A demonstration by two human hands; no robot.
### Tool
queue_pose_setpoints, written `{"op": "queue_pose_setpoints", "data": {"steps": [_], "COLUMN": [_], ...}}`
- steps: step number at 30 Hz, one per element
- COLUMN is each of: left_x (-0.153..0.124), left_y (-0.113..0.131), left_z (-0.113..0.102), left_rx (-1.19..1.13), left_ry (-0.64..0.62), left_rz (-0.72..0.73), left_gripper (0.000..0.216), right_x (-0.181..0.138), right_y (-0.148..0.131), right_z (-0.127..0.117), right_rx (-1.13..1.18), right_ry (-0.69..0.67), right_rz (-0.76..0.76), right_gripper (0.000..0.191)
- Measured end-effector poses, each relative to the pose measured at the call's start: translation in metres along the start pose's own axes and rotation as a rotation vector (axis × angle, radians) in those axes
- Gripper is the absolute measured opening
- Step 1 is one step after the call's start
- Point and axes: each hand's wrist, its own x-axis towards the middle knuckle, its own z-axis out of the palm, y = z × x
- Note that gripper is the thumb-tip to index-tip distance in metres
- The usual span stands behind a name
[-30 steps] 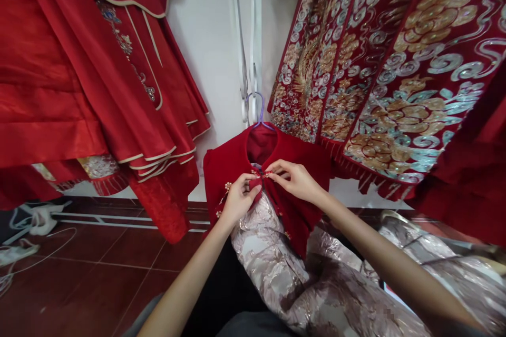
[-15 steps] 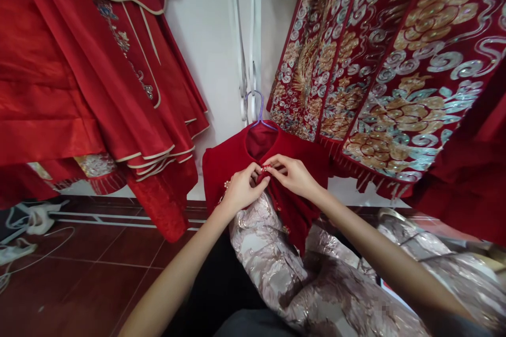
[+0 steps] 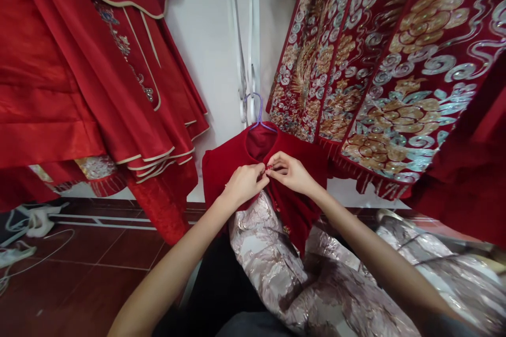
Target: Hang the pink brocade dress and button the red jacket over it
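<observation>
A dark red velvet jacket [image 3: 225, 168] hangs on a purple hanger [image 3: 260, 114], its collar facing me. At the top of its front opening, my left hand [image 3: 245, 185] and my right hand [image 3: 291, 174] meet, fingertips pinched together. Between them shows a small red beaded button fastening [image 3: 269, 167], partly covered by the fingers. More beaded fastenings run down the jacket's front edge below. Under the hands, a shiny pinkish-silver patterned fabric [image 3: 269, 247] spreads over my lap and touches the jacket.
Red dresses [image 3: 130, 73] hang at the left, and a red skirt with gold and silver embroidery [image 3: 395, 79] hangs at the right. White straps [image 3: 239, 37] run down the wall behind. White shoes [image 3: 39, 221] and a cable lie on the tiled floor.
My left hand has shifted slightly and its fingers have turned over more at the fastening. My right hand stays pinched at almost the same spot. The jacket hangs as before.
</observation>
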Motion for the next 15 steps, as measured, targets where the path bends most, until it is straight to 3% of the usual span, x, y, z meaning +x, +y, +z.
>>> {"op": "queue_pose_setpoints", "data": {"steps": [7, 10, 13, 15], "left_x": [-0.001, -0.007, -0.02, -0.029], "left_y": [-0.005, -0.003, 0.002, 0.005], "left_z": [0.005, 0.017, 0.036, 0.047], "left_rx": [-0.047, -0.227, -0.513, -0.639], "left_ry": [-0.01, 0.099, 0.242, 0.326], "left_rz": [0.026, -0.102, -0.283, -0.381], "left_gripper": [0.008, 0.01, 0.02, 0.027], "right_x": [0.004, -0.002, -0.024, -0.045], "right_y": [0.015, 0.021, 0.023, 0.021], "right_z": [0.011, 0.026, 0.044, 0.053], "right_rx": [0.053, 0.08, 0.133, 0.034], "right_ry": [-0.013, 0.121, 0.298, 0.354], "right_rz": [-0.057, -0.08, -0.097, -0.123], "right_gripper": [0.015, 0.016, 0.031, 0.041]}}
